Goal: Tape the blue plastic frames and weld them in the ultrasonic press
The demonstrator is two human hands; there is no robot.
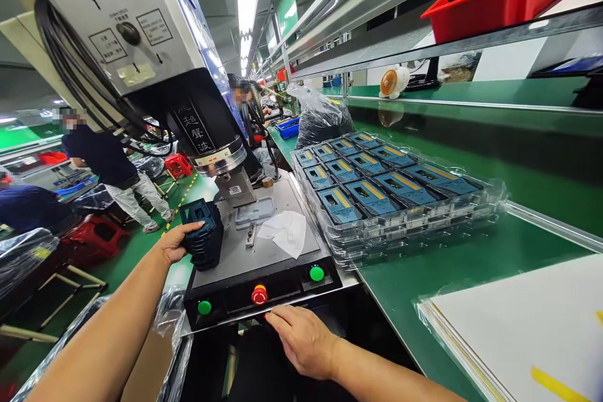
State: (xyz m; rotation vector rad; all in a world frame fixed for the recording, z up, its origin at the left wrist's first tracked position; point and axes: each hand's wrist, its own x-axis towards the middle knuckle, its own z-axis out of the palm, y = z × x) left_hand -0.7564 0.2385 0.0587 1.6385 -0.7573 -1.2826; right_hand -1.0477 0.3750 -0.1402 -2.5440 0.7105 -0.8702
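My left hand [176,242] is closed at the near left side of a stack of dark plastic casings [203,245], its thumb over the top casing and its other fingers partly hidden. The stack stands on the left of the grey machine bed [264,254]. Just below the machine's front edge, my right hand [306,340] is closed with curled fingers near a small red spot; whatever it may hold is hidden. Above the bed hangs the ultrasonic welding machine's metal head [234,187], over a grey fixture [254,212]. A white cloth [285,232] lies beside the fixture.
Clear trays [400,226] of blue-grey casings with yellow strips are stacked at right. Red [259,294] and green buttons [317,274] line the machine's front. White sheets [532,326], a filled plastic bag [323,116] and a small fan [394,81] stand rightward. Other people are at left.
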